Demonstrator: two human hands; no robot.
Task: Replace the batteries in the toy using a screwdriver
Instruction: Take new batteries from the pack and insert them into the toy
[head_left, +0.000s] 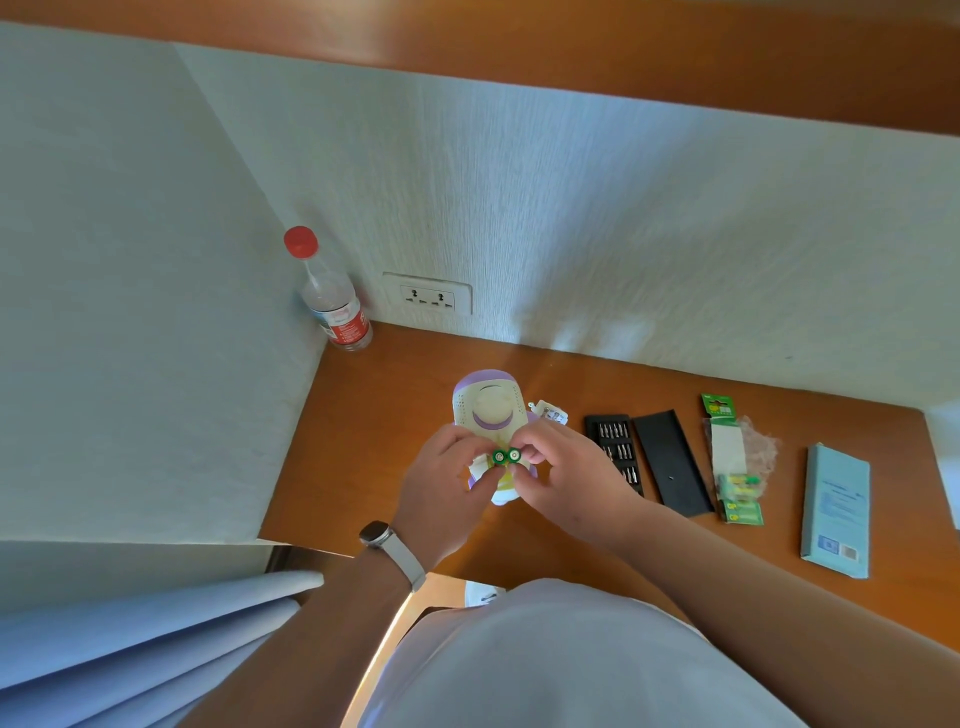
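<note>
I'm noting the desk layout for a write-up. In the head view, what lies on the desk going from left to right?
From the left: water bottle → toy → bit case → black lid → battery pack → blue box.

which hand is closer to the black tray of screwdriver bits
Right. The right hand is right beside the bit tray, just to its left; the left hand is farther left, beyond the batteries that both hands pinch.
</note>
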